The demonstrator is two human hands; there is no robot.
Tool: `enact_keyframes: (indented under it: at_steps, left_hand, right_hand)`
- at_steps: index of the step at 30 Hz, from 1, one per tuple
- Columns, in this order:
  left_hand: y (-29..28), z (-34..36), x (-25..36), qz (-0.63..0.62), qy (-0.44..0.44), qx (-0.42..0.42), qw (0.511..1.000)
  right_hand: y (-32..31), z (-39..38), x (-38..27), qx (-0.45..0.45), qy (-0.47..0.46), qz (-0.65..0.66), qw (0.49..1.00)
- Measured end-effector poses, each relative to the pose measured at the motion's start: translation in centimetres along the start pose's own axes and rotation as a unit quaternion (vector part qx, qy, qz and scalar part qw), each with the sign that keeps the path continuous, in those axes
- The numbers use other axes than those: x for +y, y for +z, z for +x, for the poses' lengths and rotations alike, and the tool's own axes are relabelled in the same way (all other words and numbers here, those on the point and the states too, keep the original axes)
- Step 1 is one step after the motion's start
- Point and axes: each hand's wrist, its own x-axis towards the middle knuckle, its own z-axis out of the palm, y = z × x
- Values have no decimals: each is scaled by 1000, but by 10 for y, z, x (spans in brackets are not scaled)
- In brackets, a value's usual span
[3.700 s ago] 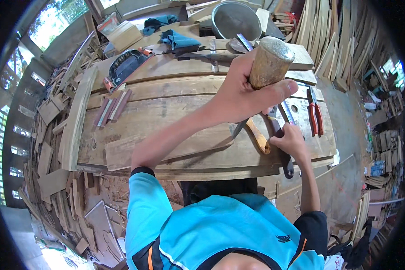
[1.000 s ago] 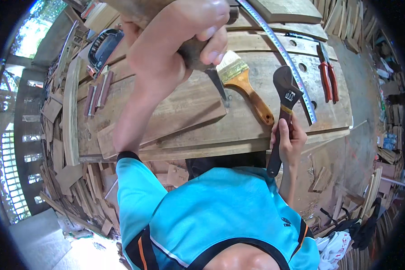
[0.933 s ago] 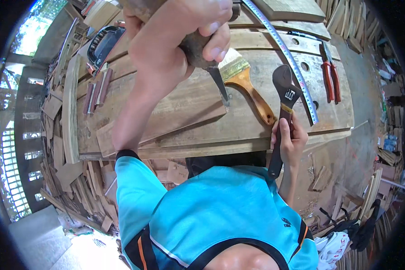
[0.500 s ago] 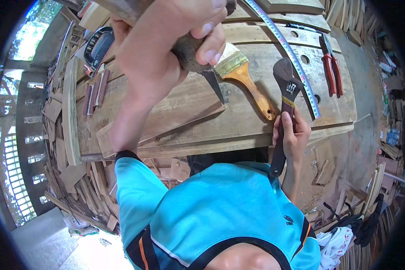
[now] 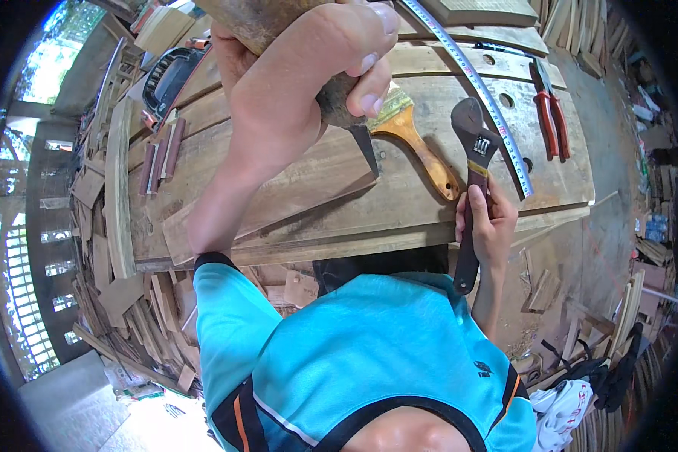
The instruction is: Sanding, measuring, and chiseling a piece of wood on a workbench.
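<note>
In the head view, the left hand [image 5: 305, 90] is curled firmly round a wooden-handled tool [image 5: 267, 21], raised above the bench close to the camera; its dark, tapered metal tip points down near the right end of a flat board [image 5: 301, 184], and whether the two touch cannot be told. The right hand [image 5: 493, 230] pinches the handle of a dark adjustable wrench [image 5: 468, 245] between thumb and fingers at the front edge of the workbench [image 5: 407, 230], jaw end up. Between the hands lies a paintbrush [image 5: 422, 154] with a varnished handle. Beyond the wrench, a white measuring tape [image 5: 478, 89] runs obliquely, printed along its length with graduations and numerals; red-handled pliers [image 5: 553, 124] lie to its right. The turquoise shirt [image 5: 339, 339] carries a small dark emblem [image 5: 484, 369] on the chest, its lettering too small to make out. At lower right, a white bag [image 5: 561, 414] shows red lettering, partly folded away. A pale scrap [image 5: 301, 288] below the bench bears faint, unclear marks.
</note>
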Motion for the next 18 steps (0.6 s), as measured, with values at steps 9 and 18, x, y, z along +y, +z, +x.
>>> enact_keyframes:
  at_steps: [9, 18]
  left_hand:
    - [-15, 4, -7, -27, 50, -151, 987]
    - [-21, 6, -5, -34, 68, -194, 978]
  right_hand:
    - [-1, 2, 2, -8, -6, 3, 1000]
    - [-2, 1, 2, -17, -6, 7, 1000]
